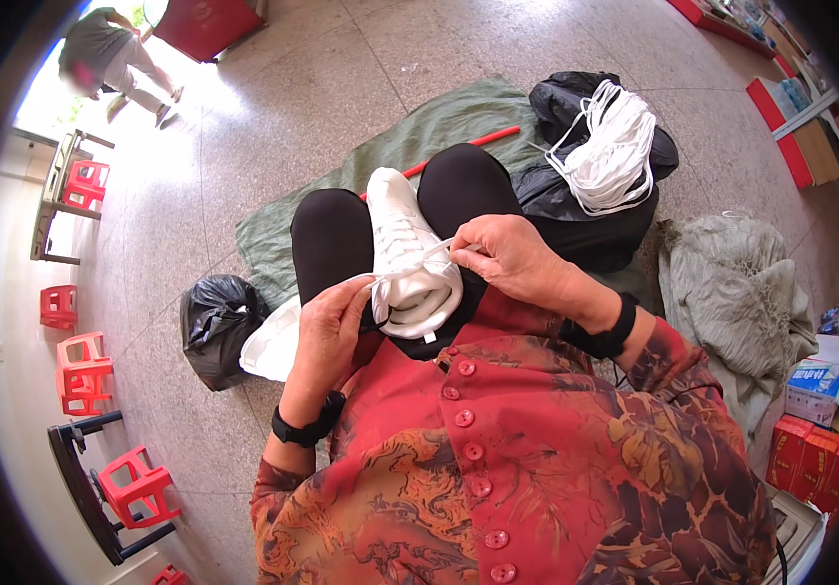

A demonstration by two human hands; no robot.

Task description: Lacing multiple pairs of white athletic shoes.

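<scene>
A white lace-up shoe (399, 219) lies between my thighs, its toe pointing away from me and its opening towards me. My left hand (330, 322) is closed at the left side of the opening, pinching a white shoelace. On the other side my right hand (509, 255) pinches a stretch of white shoelace (436, 251) between thumb and fingers, drawn out from the top eyelets. Left of my left hand is a second white shoe (271, 346), partly hidden by that hand and wrist.
A bundle of white laces (610, 156) rests on a black bag at the right. A green sheet (341, 180) with a red stick (494, 136) covers floor ahead. A tied black bag (217, 327) stands left, a pale woven sack (732, 283) right. Red stools (137, 486) line the left wall; a person bends far left.
</scene>
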